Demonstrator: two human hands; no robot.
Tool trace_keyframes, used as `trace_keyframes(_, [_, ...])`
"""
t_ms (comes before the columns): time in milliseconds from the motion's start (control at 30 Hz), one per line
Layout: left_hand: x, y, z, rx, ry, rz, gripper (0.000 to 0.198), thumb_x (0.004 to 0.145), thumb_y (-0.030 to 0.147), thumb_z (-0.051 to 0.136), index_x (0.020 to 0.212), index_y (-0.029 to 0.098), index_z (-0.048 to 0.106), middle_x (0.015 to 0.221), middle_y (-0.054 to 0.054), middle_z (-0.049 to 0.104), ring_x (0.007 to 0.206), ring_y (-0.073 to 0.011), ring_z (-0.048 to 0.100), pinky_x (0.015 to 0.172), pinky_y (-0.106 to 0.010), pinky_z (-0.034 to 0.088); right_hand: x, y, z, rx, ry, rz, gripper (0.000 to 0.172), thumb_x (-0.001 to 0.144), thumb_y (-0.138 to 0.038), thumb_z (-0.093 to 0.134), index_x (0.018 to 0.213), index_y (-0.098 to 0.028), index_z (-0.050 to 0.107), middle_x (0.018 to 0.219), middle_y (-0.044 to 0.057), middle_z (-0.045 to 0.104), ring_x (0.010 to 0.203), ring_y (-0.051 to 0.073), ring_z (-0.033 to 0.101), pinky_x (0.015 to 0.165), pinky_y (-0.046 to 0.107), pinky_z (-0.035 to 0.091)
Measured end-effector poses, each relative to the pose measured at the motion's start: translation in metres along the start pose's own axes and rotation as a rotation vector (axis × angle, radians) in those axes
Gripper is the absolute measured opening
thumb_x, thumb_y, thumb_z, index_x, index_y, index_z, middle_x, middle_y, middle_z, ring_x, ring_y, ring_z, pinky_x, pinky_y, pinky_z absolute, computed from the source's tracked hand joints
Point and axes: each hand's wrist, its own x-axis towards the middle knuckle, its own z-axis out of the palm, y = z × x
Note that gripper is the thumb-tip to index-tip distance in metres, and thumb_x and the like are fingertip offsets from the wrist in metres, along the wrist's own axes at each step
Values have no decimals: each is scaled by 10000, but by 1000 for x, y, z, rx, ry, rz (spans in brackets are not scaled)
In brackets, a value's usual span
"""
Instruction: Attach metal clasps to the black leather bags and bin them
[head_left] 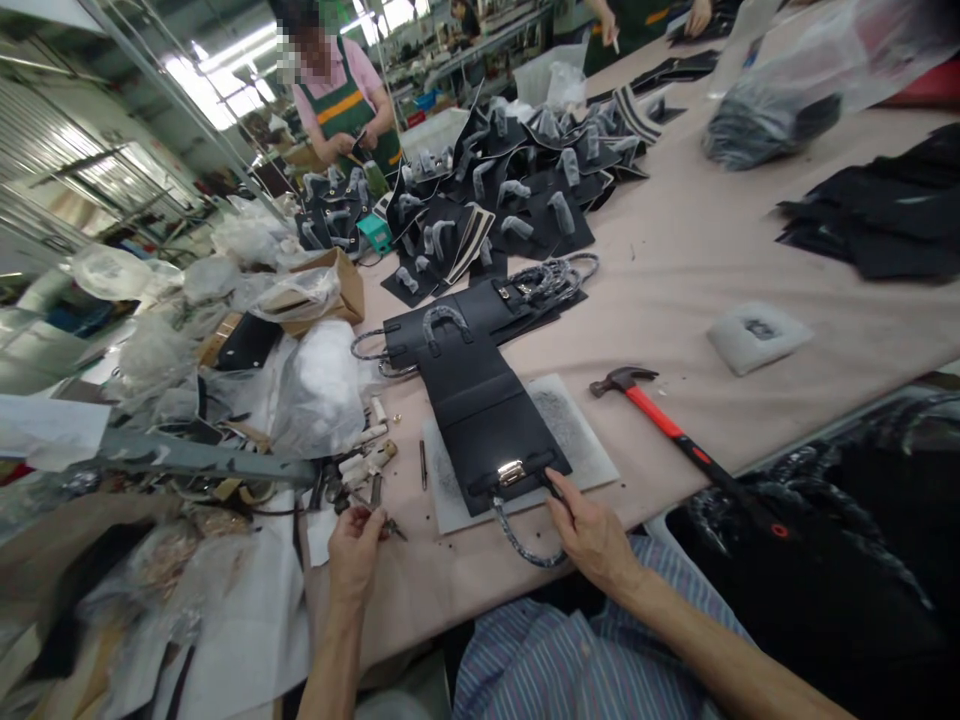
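Observation:
A black bag panel (487, 400) lies across a pale board (577, 420), with a shiny metal clasp (511, 472) and a plastic-wrapped handle (525, 548) at its near end. My right hand (592, 530) grips the panel's near right corner, beside the handle's end. At the left, my left hand (354, 550) is closed with fingertips pinched among small metal tools (375, 490); what it holds is too small to make out. A thin metal rod (423, 465) rests left of the board.
A claw hammer (667, 425) with a red and black handle lies to the right. Behind are stacked black panels with wrapped handles (517, 190). Plastic bags (315, 390) crowd the left. Across the table, a person in an apron (345, 100) handles a piece.

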Motion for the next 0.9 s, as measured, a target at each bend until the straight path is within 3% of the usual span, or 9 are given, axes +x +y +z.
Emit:
trace_keyframes(167, [-26,-3,23,-193,215,98,463,709,506,784,1000,177,638,868,-45,727,769,-201,719,729,-307,591,-1,1,-2,-5,7,-18,469,1047,-365,383,1400,-131,585,698,68,728,601,255,707,560,324,485])
trace_keyframes(300, [-47,-15,31,-121,185,157,496,781,492,754,1143,164,667,1006,-95,750,903,-234,738,844,-359,602,0,0,-3,16,5,-28,470,1045,-362,391,1393,-114,586,659,58,713,565,243,690,553,317,481])
trace_keyframes(533, [-54,-33,30,25,114,285,350,875,451,683,1123,206,710,1146,-94,730,1093,-268,689,1040,-442,529,1,1,-2,-2,-1,-36,458,1048,-346,389,1408,-128,569,720,71,737,595,239,699,569,317,488])
trace_keyframes(733, [-47,-36,33,60,107,317,308,908,439,642,1093,203,713,1162,-104,723,1132,-279,664,1056,-484,504,-1,1,-1,-3,4,-37,466,1043,-367,393,1402,-132,574,837,97,767,677,257,730,602,326,506])
trace_keyframes(900, [-44,-28,30,6,109,344,253,907,410,651,1023,195,716,1081,-104,746,1046,-266,698,967,-447,558,-2,2,0,-12,-16,-8,492,1034,-408,396,1413,-149,574,812,83,762,641,258,720,573,325,488])
